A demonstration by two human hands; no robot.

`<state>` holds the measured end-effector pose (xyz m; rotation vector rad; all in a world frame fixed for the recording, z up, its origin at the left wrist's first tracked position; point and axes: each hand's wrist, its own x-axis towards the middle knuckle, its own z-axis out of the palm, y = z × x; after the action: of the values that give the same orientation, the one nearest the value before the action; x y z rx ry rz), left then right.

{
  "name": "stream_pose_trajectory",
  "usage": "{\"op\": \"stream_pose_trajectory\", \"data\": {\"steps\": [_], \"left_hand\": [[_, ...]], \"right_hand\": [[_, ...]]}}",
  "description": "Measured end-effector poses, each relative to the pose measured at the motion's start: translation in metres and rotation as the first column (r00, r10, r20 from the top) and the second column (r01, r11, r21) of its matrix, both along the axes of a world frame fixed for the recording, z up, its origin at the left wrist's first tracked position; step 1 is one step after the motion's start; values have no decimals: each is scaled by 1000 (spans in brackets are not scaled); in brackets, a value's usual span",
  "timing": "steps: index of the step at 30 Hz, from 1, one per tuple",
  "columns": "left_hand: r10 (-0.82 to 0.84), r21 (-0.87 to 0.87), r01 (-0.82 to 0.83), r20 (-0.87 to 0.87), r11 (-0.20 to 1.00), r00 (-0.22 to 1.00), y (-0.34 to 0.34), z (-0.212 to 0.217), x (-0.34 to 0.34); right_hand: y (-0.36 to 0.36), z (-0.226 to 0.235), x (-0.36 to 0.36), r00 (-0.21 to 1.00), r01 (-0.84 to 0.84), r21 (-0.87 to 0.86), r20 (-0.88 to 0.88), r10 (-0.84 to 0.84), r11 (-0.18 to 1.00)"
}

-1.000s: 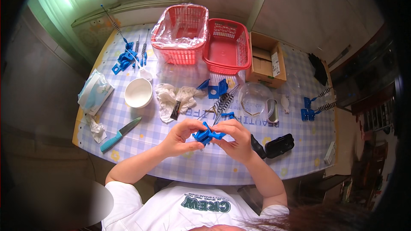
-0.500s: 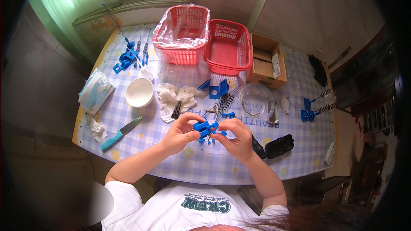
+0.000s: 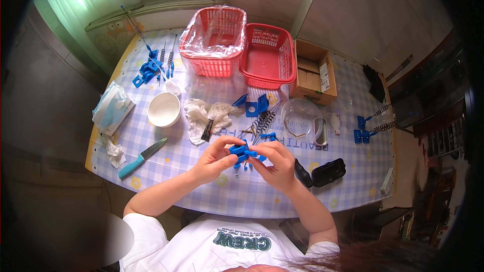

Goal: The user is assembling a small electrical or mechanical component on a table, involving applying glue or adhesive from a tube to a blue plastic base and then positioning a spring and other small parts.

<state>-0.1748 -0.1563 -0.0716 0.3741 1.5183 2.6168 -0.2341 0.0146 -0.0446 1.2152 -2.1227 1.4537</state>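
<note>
Between both hands, above the near middle of the table, is a blue plastic bracket (image 3: 237, 149). My left hand (image 3: 216, 162) grips it from the left, thumb below and fingers above. A smaller blue plastic piece (image 3: 250, 154) sits against the bracket's right side, pinched by my right hand (image 3: 276, 165). Whether the two pieces are joined I cannot tell. Several small blue bits and metal bits lie on the cloth just below my fingers. Beyond the hands lie black coil springs (image 3: 264, 121) on metal rods, beside loose blue brackets (image 3: 252, 109).
A knife (image 3: 142, 158) with a turquoise handle lies at left, near a white bowl (image 3: 164, 109) and tissue pack (image 3: 112, 107). Crumpled tissue (image 3: 197, 116) lies ahead. Red baskets (image 3: 214, 65) and a cardboard box (image 3: 315, 90) stand behind. A black case (image 3: 328, 172) lies right.
My right hand has shifted slightly left and its fingers have closed in, bringing the small blue piece nearer the bracket. My left hand has barely moved.
</note>
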Motion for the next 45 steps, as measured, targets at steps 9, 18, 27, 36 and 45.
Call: {"op": "stream_pose_trajectory", "data": {"steps": [9,18,27,36,45], "left_hand": [[7,-30,-9,-70,1000,997,2,3,2],[80,-187,-105,-133,977,988,5,7,1],[109,-155,-81,179,985,978,2,15,-1],[162,-206,-106,276,973,947,-2,17,-5],[93,-91,-68,305,994,948,0,18,-6]], "right_hand": [[0,1,-1,994,11,41,-113,-7,999],[-1,3,0,994,26,26,-104,-23,999],[-1,0,-2,999,16,48,-37,-14,999],[48,28,15,961,272,418,-77,-265,867],[93,-1,64,775,604,639,-332,-537,476]]}}
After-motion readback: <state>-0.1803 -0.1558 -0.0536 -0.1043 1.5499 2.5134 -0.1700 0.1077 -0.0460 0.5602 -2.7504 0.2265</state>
